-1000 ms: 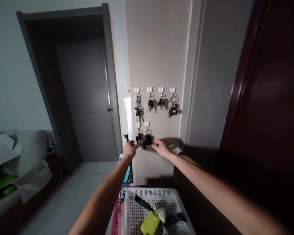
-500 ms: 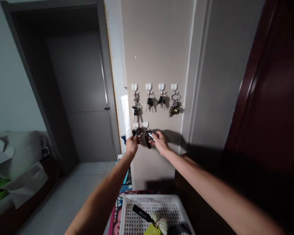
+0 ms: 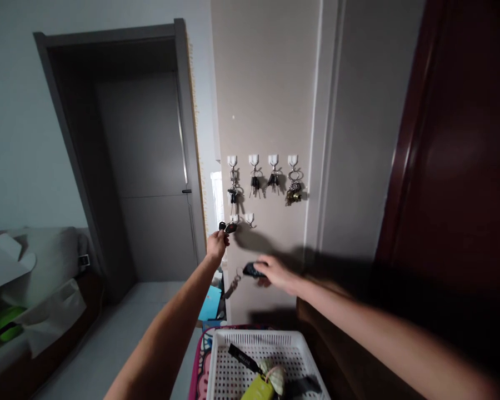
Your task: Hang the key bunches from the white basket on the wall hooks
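Note:
My left hand (image 3: 216, 245) is closed on a small bunch of keys (image 3: 230, 228) with black heads, just below the left hook (image 3: 234, 218) of the lower row. Whether the bunch still hangs on that hook I cannot tell. Lower and to the right, my right hand (image 3: 273, 271) grips a black car key fob (image 3: 254, 270); a ring and a dark strap (image 3: 232, 286) dangle from its left end. The right hook (image 3: 249, 219) of the lower row is bare. Above hang several key bunches (image 3: 255, 185) on the upper row of white hooks.
Below my hands stands a white slotted plastic basket (image 3: 219, 347) holding a black tag, a yellow-green item and a pale pouch. A grey door (image 3: 145, 166) is at left beside a sofa (image 3: 58, 250). A dark red door (image 3: 454, 166) rises at right.
My right hand has taken the key fob off the lower right hook and moved it down. My left hand has shifted slightly left with the keys. The view has tilted a little.

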Demonstrator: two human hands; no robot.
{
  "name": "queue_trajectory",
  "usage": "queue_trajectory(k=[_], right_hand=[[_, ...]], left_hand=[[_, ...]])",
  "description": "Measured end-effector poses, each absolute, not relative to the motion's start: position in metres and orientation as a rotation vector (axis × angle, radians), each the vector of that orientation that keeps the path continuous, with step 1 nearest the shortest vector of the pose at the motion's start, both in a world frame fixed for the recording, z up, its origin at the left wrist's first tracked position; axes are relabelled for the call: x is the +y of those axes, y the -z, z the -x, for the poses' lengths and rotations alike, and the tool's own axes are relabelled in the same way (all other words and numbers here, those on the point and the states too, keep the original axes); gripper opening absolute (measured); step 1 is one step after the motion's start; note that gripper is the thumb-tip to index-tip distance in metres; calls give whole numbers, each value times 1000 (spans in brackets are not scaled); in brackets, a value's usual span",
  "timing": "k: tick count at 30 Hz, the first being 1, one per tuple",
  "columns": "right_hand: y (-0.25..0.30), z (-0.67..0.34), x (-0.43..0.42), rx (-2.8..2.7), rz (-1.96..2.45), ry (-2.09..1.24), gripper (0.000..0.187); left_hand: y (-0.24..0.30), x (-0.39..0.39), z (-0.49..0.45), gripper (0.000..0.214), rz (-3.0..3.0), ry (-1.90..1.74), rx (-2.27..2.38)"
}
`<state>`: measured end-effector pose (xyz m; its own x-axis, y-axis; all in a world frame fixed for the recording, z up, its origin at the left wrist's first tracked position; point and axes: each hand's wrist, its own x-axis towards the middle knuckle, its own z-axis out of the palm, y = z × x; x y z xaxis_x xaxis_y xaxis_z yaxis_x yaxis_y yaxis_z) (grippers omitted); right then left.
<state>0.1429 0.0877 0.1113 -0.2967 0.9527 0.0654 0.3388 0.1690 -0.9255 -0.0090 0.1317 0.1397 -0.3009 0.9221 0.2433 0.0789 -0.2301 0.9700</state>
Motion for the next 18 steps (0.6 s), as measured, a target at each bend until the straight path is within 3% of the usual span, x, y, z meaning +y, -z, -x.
queue_trajectory(k=[7,13,18], right_hand=[[-42,-163,61,-2104,1410,-1324,9],[-33,-162,52,-2312,1487,-1347,11],[-36,-159,47,-2498,1600,-1220,16]], left_hand=[[-150,135,-1,19,-1234,-1512,1313],[-161,136,-7,23,-1028,-1687,1021],[-151,127,3,23,-1375,-1495,1051]])
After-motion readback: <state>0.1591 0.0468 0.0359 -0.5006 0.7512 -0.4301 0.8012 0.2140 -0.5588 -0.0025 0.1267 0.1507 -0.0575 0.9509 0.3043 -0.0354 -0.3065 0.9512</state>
